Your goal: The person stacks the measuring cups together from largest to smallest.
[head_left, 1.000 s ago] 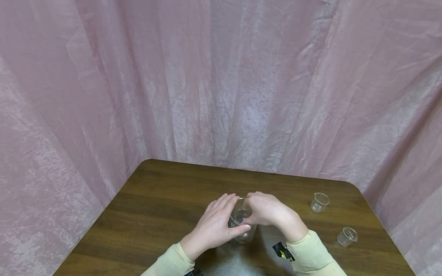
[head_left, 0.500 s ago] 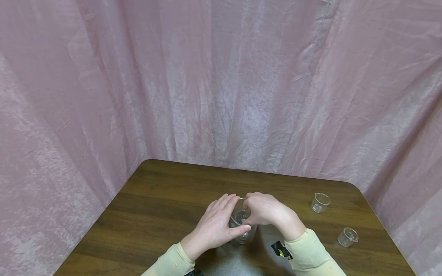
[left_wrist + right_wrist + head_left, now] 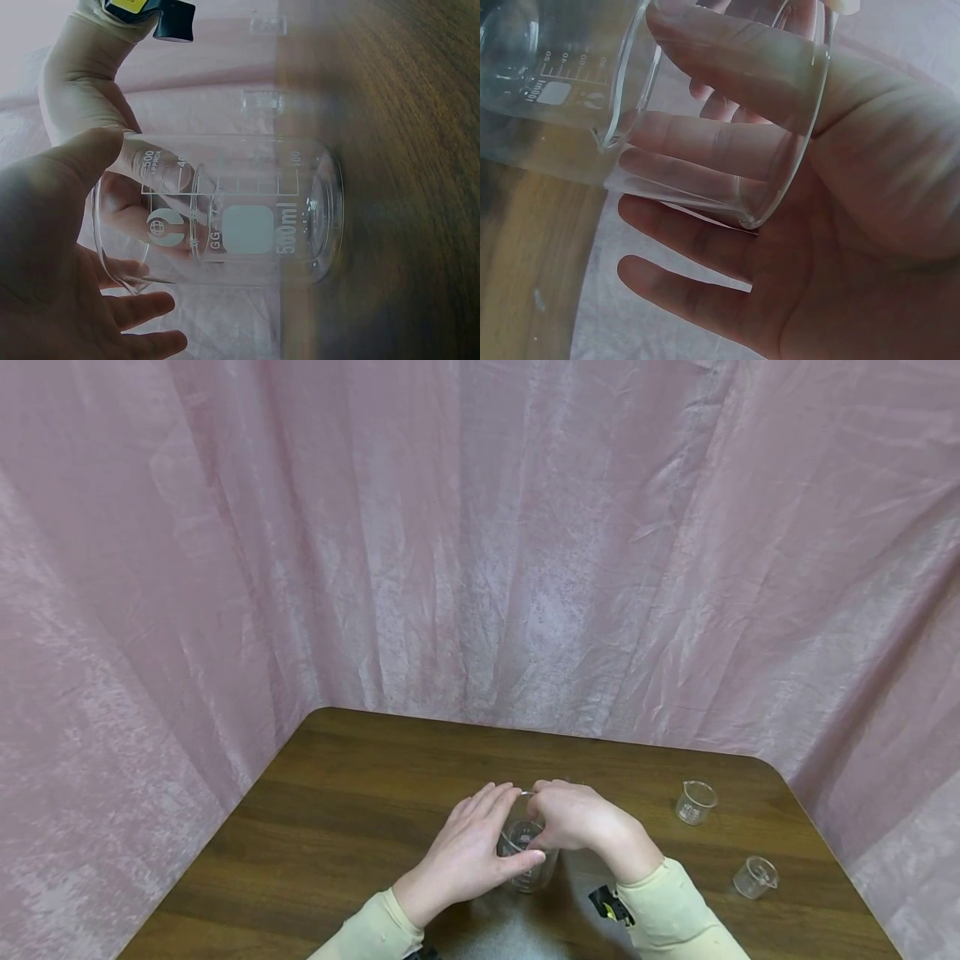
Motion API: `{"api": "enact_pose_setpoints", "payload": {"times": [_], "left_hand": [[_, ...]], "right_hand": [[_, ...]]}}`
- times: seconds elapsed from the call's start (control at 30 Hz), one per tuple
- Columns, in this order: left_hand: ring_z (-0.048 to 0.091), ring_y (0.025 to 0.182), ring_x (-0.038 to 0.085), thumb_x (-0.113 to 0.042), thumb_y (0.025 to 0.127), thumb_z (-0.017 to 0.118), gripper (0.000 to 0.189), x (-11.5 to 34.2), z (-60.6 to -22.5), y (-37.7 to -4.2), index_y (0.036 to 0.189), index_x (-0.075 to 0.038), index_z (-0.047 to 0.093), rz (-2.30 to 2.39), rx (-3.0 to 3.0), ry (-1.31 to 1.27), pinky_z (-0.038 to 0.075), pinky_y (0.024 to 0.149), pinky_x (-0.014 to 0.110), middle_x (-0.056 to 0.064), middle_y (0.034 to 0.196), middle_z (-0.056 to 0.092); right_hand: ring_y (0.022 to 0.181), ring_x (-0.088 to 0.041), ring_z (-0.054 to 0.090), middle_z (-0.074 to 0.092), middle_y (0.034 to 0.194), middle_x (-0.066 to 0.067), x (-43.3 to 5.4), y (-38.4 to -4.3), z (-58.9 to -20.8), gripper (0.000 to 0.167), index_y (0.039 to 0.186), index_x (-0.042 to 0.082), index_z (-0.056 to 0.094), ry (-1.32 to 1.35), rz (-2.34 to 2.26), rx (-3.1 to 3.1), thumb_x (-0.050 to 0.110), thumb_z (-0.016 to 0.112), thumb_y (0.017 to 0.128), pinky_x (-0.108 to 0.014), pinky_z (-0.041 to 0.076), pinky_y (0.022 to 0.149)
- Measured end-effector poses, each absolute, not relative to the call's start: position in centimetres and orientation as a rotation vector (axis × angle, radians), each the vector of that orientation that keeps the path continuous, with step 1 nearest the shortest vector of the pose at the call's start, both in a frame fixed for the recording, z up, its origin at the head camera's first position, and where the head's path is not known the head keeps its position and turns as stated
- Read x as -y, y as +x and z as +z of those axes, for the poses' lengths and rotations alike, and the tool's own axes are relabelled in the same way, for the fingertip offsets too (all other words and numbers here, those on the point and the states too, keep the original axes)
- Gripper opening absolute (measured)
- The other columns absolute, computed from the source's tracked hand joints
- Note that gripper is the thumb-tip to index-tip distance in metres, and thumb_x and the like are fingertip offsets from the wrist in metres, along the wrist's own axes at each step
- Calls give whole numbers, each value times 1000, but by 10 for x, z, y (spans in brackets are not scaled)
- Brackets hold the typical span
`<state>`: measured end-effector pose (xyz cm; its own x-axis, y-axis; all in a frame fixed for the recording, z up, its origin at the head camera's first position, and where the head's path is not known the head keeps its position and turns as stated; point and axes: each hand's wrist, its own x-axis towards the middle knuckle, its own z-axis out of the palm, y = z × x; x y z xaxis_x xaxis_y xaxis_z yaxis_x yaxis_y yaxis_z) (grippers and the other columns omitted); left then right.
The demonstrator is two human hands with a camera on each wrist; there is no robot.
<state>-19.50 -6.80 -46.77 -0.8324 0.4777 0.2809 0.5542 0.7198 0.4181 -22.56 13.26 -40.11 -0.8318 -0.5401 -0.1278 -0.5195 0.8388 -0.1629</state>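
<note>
A clear 500 ml glass beaker (image 3: 247, 229) stands upright on the table in front of me. My left hand (image 3: 472, 847) grips it near the rim, thumb on the near side and fingers round the far side. Inside it sits a smaller 100 ml beaker (image 3: 555, 94), low down, its rim well below the big one's. My right hand (image 3: 588, 818) dips thumb and fingers into the mouth of the large beaker. The right thumb tip lies just above the small beaker's rim, seemingly apart from it. Reflections partly blur where the other fingertips end.
Two small glass beakers stand to the right on the wooden table (image 3: 360, 793): one farther back (image 3: 696, 803), one nearer the right edge (image 3: 755, 878). A pink curtain (image 3: 480, 543) hangs behind the table and along its sides.
The small beaker appears to have sunk slightly and shifted within the large one. Both hands have stayed nearly still.
</note>
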Motion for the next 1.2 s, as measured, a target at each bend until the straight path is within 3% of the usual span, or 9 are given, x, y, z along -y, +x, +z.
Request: {"api": "enact_pose_setpoints", "payload": {"times": [0.57, 0.83, 1.2], "left_hand": [[41, 159, 38, -76, 98, 66, 94, 68, -468, -195, 164, -11, 50, -757, 2768, -836, 36, 126, 63, 9, 167, 51], [39, 160, 38, -77, 99, 64, 95, 68, -468, -196, 165, -11, 48, -772, 2782, -839, 35, 126, 64, 9, 169, 49], [38, 160, 38, -76, 98, 66, 95, 68, -468, -196, 165, -11, 47, -772, 2793, -835, 34, 127, 64, 10, 169, 49]], "right_hand": [[100, -23, 69, 71, 107, 4, -143, -219, -405, 27, 101, 16, 84, -1012, -333, -2905, 35, 94, 85, -45, 61, 82], [111, -27, 71, 74, 121, -1, -149, -215, -409, 30, 110, 14, 83, -978, -426, -2959, 36, 90, 92, -49, 61, 87], [119, -27, 70, 75, 127, -2, -155, -208, -412, 33, 119, 14, 82, -974, -526, -3034, 38, 86, 97, -51, 61, 94]]}}
